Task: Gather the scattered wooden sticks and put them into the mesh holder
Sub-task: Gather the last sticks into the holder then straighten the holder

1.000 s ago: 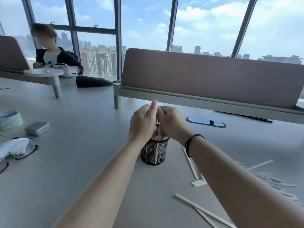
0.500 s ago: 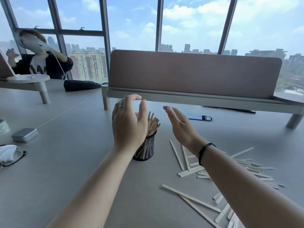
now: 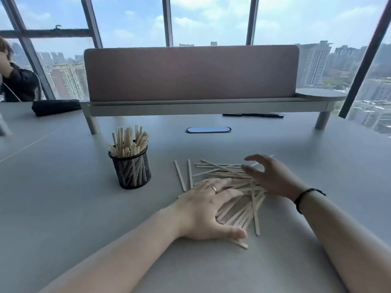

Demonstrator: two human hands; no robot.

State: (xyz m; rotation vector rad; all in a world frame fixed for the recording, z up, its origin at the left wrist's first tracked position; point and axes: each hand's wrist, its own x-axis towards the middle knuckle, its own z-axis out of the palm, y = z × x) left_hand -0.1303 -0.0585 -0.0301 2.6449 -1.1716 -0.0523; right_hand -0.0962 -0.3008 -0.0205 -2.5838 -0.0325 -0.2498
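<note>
- We see the mesh holder (image 3: pixel 132 169) standing upright on the grey table (image 3: pixel 63 197), at 9 o'clock from the loose wooden sticks (image 3: pixel 239 199) and well apart from them.
- We note a padded divider (image 3: pixel 190 72) on a raised shelf at 12 o'clock, with a cable port (image 3: pixel 208 129) in the table between it and the pile.
- We note a dark pouch (image 3: pixel 56 107) at 10 o'clock and a seated person (image 3: pixel 17 81) beyond it.
- Nothing stands between the pile and the holder.
- Sticks in the holder point upward, fanning slightly.
- Loose sticks lie flat and crossed; far ones run 3 to 9 o'clock, near ones roughly 1 to 7 o'clock.
- Our left hand (image 3: pixel 208 210) rests flat on the pile, fingers spread and released.
- Our right hand (image 3: pixel 273 176) touches the pile's 3 o'clock edge, fingers loosely curved, grasping nothing.
</note>
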